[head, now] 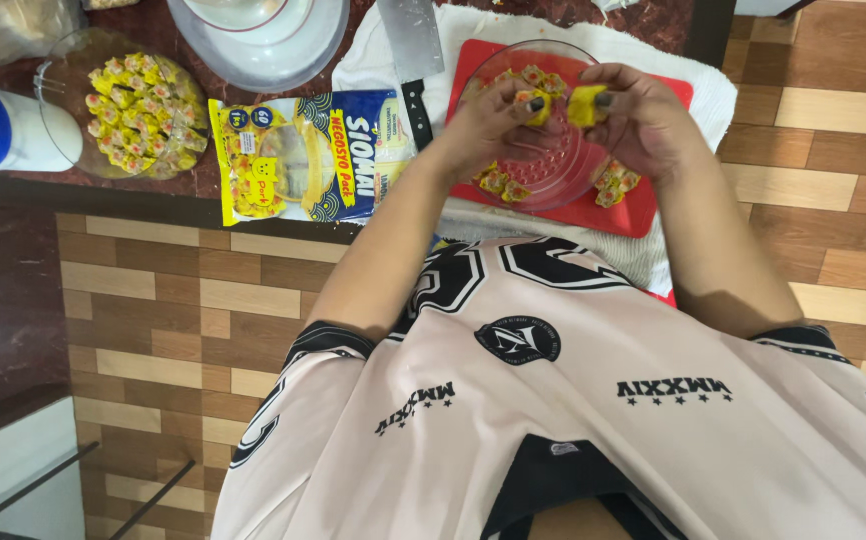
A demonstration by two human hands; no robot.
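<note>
Left hand: the left hand [488,125] is raised over the clear glass bowl [563,160], forearm stretched forward from the body, wrist bent in toward the other hand. Its fingers are curled narrow and pinch a small yellow dumpling [531,103] by the tips.
Right hand: the right hand [643,125] comes in from the other side, knuckles up, fingers bent close around a second yellow dumpling piece [585,105]; thumb and forefinger grip it.
Both hands: held close together, nearly fingertip to fingertip, above the far half of the bowl.
Dumplings held: both are off the bowl, in the air between the two hands, just above its rim.
Bowl: stands on a red cutting board [643,215], which lies on a white towel [713,100]. A few more dumplings lie in the bowl and at its edge.
Cleaver: a cleaver [411,45] lies beside the board's left edge, with its black handle toward the person.
Packet: a yellow and blue dumpling packet [303,155] lies flat at the counter edge, left of the left forearm.
Lidded dish: a round clear dish [133,105] packed with yellow dumplings sits further left, well apart from the hands.
</note>
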